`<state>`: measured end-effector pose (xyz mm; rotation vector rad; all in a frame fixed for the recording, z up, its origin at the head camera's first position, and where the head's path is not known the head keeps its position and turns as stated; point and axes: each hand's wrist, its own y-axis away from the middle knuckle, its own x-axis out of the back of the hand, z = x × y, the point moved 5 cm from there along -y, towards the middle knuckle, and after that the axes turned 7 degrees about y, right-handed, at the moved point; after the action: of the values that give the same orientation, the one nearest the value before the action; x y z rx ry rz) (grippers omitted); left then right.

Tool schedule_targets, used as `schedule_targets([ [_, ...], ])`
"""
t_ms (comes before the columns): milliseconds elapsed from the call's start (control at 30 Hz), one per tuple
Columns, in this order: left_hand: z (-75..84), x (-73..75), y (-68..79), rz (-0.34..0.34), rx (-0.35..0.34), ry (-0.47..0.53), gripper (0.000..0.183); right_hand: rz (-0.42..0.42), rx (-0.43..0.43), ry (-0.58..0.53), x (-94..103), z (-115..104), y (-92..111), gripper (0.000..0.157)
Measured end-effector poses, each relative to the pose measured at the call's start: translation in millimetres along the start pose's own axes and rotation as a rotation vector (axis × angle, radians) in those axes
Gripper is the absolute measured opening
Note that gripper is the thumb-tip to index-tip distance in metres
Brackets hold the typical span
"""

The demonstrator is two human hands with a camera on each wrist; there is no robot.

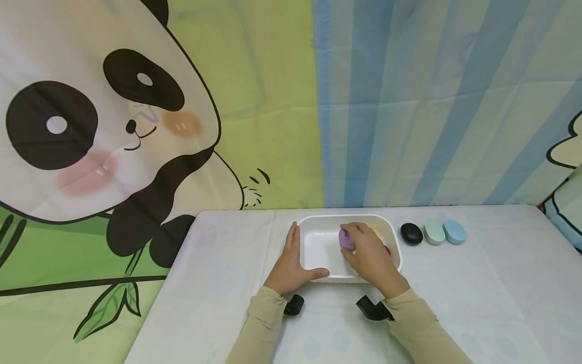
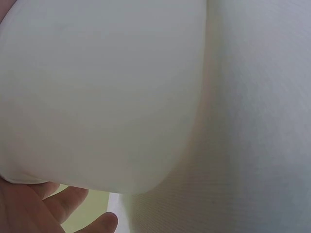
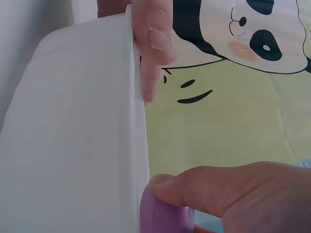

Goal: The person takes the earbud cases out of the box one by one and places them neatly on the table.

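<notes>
A white rectangular tray (image 1: 318, 247) with rounded corners lies between the two hands. My right hand (image 1: 370, 253) reaches over its right half and pinches a smooth purple oval piece (image 1: 346, 240) between thumb and fingers. In the right wrist view the thumb presses on the purple piece (image 3: 165, 213) close by the tray's rim. My left hand (image 1: 293, 268) rests against the tray's left front corner, fingers straight along the left side and thumb along the front rim. A bit of a yellow thing (image 1: 375, 232) and a red piece (image 1: 387, 250) show in the tray, mostly hidden behind the right hand.
Right of the tray, a black oval piece (image 1: 411, 234), a mint-green piece (image 1: 434, 232) and a light blue piece (image 1: 454, 232) lie in a row on the white-covered table (image 1: 491, 298). Behind the table hangs a printed curtain (image 1: 273, 101) with a panda.
</notes>
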<state>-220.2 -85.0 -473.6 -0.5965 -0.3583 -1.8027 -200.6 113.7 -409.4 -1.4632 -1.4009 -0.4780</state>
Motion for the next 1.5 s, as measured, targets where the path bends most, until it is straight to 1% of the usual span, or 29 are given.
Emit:
schedule_targets([
  [200,-0.6,0.0,0.3,-0.005,0.004,0.000,0.138,0.021,-0.022,-0.012,9.4,8,6,0.051],
  [500,-1.9,0.1,-0.4,-0.003,0.010,0.004,0.139,0.070,-0.003,-0.048,29.2,20,15,0.044],
  [600,-1.7,-0.5,-0.3,0.000,0.011,0.007,0.138,0.051,-0.013,-0.051,35.2,25,18,0.045],
  [767,-0.8,-0.6,0.2,0.002,0.008,0.003,0.138,-0.017,-0.079,-0.013,43.6,34,21,0.049],
  [867,-0.6,-0.8,0.1,-0.003,0.008,-0.004,0.138,-0.033,-0.106,0.013,49.6,38,22,0.051],
  [1133,0.4,2.8,0.1,-0.004,-0.011,0.003,0.138,-0.075,-0.198,0.017,60.5,56,24,0.055],
  [1333,-0.2,2.0,0.1,-0.009,-0.009,0.003,0.137,-0.078,-0.241,0.031,64.5,72,28,0.055],
  [1500,0.8,0.8,1.4,-0.013,-0.001,0.009,0.137,-0.092,-0.263,0.043,60.5,86,30,0.055],
])
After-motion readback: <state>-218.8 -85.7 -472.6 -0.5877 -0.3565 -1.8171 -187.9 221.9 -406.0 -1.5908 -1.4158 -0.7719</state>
